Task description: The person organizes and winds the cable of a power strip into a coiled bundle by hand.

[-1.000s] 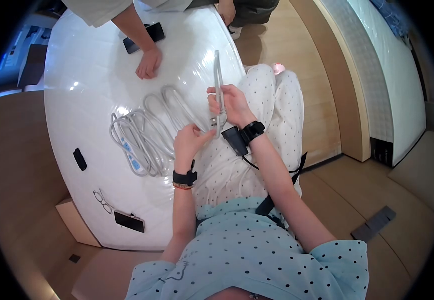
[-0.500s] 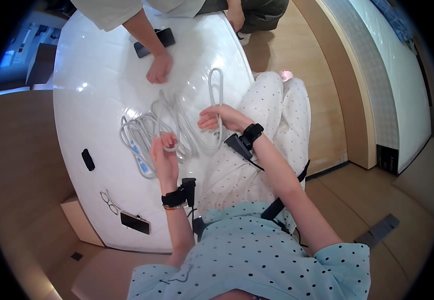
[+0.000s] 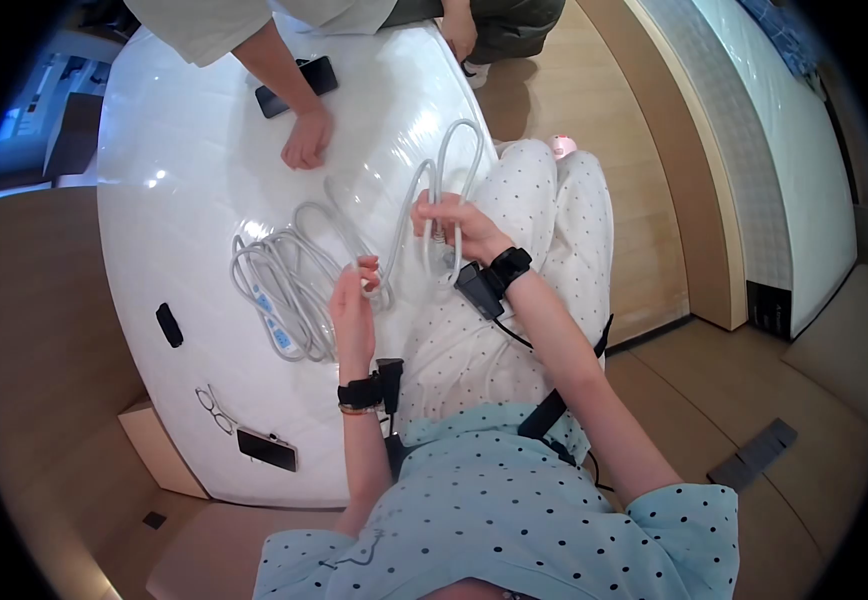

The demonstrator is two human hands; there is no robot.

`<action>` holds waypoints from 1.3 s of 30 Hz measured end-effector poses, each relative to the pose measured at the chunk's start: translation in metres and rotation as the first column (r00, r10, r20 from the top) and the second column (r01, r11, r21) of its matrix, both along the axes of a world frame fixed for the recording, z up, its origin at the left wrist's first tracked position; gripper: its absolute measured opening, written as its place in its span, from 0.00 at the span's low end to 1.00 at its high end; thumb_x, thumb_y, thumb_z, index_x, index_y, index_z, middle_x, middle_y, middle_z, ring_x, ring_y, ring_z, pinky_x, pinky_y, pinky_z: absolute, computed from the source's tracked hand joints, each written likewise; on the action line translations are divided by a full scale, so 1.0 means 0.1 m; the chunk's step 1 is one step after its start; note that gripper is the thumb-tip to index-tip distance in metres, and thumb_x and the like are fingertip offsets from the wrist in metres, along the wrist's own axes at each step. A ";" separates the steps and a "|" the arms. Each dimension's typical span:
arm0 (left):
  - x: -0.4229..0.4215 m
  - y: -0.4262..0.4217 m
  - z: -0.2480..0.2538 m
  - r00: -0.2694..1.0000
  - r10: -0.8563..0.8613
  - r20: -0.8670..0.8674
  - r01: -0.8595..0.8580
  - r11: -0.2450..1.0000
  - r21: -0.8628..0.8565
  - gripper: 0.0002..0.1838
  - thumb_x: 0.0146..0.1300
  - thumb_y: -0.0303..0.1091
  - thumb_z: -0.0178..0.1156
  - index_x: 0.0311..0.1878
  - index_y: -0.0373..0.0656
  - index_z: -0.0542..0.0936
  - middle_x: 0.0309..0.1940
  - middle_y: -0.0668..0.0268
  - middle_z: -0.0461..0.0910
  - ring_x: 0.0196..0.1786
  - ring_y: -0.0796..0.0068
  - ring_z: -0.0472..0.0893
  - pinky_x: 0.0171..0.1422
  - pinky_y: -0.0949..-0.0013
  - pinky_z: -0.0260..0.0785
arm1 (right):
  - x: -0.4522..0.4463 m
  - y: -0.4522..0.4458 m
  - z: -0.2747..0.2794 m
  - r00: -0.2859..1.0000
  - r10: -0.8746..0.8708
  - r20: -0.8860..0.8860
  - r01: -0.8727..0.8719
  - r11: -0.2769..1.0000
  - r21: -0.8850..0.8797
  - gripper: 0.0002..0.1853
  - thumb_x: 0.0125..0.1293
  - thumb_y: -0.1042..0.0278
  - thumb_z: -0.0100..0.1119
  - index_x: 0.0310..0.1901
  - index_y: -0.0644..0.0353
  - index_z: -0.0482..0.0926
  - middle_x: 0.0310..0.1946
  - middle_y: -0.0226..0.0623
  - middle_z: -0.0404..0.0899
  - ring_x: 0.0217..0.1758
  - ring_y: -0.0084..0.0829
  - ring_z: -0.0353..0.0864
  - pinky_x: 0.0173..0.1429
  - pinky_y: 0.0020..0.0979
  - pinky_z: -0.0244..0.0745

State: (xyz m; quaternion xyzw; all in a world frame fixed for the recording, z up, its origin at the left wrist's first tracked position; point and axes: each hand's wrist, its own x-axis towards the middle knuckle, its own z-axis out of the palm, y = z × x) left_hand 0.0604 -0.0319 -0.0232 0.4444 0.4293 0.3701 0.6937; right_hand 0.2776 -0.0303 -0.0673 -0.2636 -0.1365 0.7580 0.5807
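A long white extension cord [image 3: 299, 290] lies in loose loops on the plastic-covered mattress. Its power strip [image 3: 272, 322], with blue markings, sits among the coils on the left. My right hand [image 3: 462, 226] is closed around gathered loops of the cord, which rise above the fingers and hang below them over my thigh. A plug end [image 3: 444, 258] dangles just under that hand. My left hand [image 3: 354, 300] has its fingers curled on the cord at the right side of the pile; its exact grip is partly hidden. A stretch of cord runs up from there to my right hand.
Another person's hand [image 3: 307, 138] rests on the mattress [image 3: 174, 240] beyond the coils, near dark phones [image 3: 299, 86]. On the left lie a black object [image 3: 170, 325], glasses [image 3: 214, 408] and a phone [image 3: 267, 449]. A pink item [image 3: 563, 146] is by my knees.
My right hand has closed on the cord and now holds an added loop, drawn up from the pile. My left hand has shifted right along the cord. The other person's hand stays put.
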 end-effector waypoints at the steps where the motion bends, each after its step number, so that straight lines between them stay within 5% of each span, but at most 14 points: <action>1: -0.01 -0.01 -0.05 0.990 -0.058 -0.129 0.059 0.998 0.002 0.11 0.68 0.37 0.48 0.45 0.40 0.72 0.48 0.66 0.73 0.51 0.74 0.70 0.56 0.68 0.61 | -0.03 0.00 0.06 0.996 0.005 0.089 -0.003 1.000 -0.029 0.08 0.56 0.68 0.61 0.35 0.61 0.75 0.28 0.28 0.75 0.29 0.18 0.71 0.36 0.19 0.67; 3: -0.03 -0.03 -0.14 0.910 -0.169 -0.378 0.175 0.984 -0.018 0.15 0.67 0.37 0.49 0.52 0.40 0.72 0.51 0.65 0.73 0.51 0.75 0.72 0.55 0.70 0.62 | -0.08 0.00 0.08 0.975 0.033 0.219 -0.022 0.998 -0.054 0.07 0.55 0.69 0.63 0.32 0.59 0.75 0.27 0.27 0.75 0.28 0.18 0.72 0.35 0.19 0.67; 6: -0.02 -0.02 -0.13 0.875 -0.344 -0.341 0.290 0.936 -0.201 0.20 0.66 0.38 0.51 0.58 0.39 0.70 0.50 0.64 0.75 0.51 0.76 0.74 0.55 0.73 0.63 | -0.12 0.01 0.03 0.948 0.088 0.306 -0.078 0.996 -0.043 0.06 0.55 0.69 0.63 0.32 0.59 0.77 0.26 0.27 0.75 0.29 0.17 0.73 0.35 0.19 0.67; 9: 0.11 0.06 -0.13 0.924 -0.289 -0.251 0.200 0.924 -0.327 0.20 0.65 0.39 0.54 0.56 0.37 0.71 0.47 0.65 0.77 0.51 0.78 0.74 0.52 0.73 0.64 | -0.11 0.00 0.03 0.947 0.126 0.296 -0.117 0.992 -0.048 0.07 0.55 0.69 0.63 0.35 0.59 0.77 0.28 0.26 0.75 0.29 0.18 0.73 0.34 0.19 0.67; 14: 0.42 0.12 -0.10 0.796 -0.398 -0.457 0.364 0.917 -0.165 0.19 0.66 0.42 0.52 0.52 0.37 0.74 0.41 0.66 0.79 0.42 0.81 0.76 0.42 0.77 0.64 | -0.10 0.02 0.10 0.961 0.162 0.223 -0.136 0.983 -0.126 0.13 0.61 0.62 0.60 0.43 0.61 0.79 0.31 0.27 0.76 0.32 0.19 0.74 0.37 0.21 0.68; 18: 0.39 0.21 -0.37 0.656 -0.468 -0.592 0.454 0.871 -0.186 0.19 0.67 0.43 0.50 0.49 0.38 0.77 0.38 0.66 0.79 0.35 0.83 0.75 0.38 0.78 0.65 | -0.13 0.03 -0.01 0.940 -0.025 0.339 0.078 0.987 -0.143 0.16 0.63 0.58 0.57 0.43 0.65 0.78 0.30 0.29 0.76 0.32 0.20 0.74 0.38 0.23 0.70; 21: 0.37 0.18 -0.30 0.886 -0.232 -0.402 0.192 0.972 -0.139 0.18 0.68 0.44 0.49 0.48 0.40 0.78 0.39 0.67 0.79 0.37 0.84 0.75 0.37 0.77 0.66 | -0.16 0.03 -0.04 0.913 -0.117 0.391 0.174 0.978 -0.113 0.16 0.60 0.58 0.60 0.36 0.65 0.79 0.26 0.29 0.76 0.28 0.18 0.73 0.36 0.22 0.70; 27: 0.45 0.19 0.00 0.972 0.033 -0.231 -0.060 0.992 -0.111 0.19 0.70 0.45 0.45 0.53 0.41 0.75 0.41 0.67 0.79 0.39 0.82 0.75 0.42 0.76 0.68 | -0.15 0.00 -0.11 0.837 0.091 0.539 -0.031 0.992 -0.121 0.17 0.62 0.56 0.57 0.40 0.64 0.79 0.31 0.33 0.79 0.34 0.22 0.77 0.38 0.26 0.72; 33: 0.38 0.22 -0.08 0.904 -0.163 -0.396 0.075 0.971 -0.228 0.20 0.67 0.45 0.49 0.56 0.41 0.72 0.45 0.66 0.79 0.46 0.82 0.75 0.44 0.76 0.63 | -0.16 0.04 0.06 0.880 0.143 0.454 -0.033 0.970 -0.241 0.18 0.60 0.55 0.60 0.38 0.67 0.79 0.31 0.35 0.79 0.32 0.23 0.78 0.39 0.23 0.72; 36: 0.39 0.11 -0.25 0.822 -0.349 -0.450 0.332 0.936 -0.120 0.21 0.66 0.40 0.52 0.57 0.38 0.69 0.47 0.61 0.77 0.50 0.80 0.73 0.46 0.77 0.63 | -0.17 0.04 0.06 0.862 0.127 0.491 -0.018 0.975 -0.222 0.19 0.58 0.56 0.62 0.35 0.68 0.79 0.29 0.35 0.79 0.30 0.22 0.77 0.37 0.22 0.71; 39: 0.49 -0.02 -0.41 0.818 -0.173 -0.549 0.409 0.846 0.343 0.24 0.64 0.36 0.54 0.60 0.36 0.66 0.49 0.57 0.75 0.52 0.79 0.72 0.48 0.78 0.63 | -0.15 0.01 0.08 0.801 0.114 0.587 -0.041 0.990 -0.137 0.17 0.54 0.60 0.65 0.30 0.70 0.80 0.25 0.35 0.78 0.27 0.21 0.75 0.33 0.21 0.70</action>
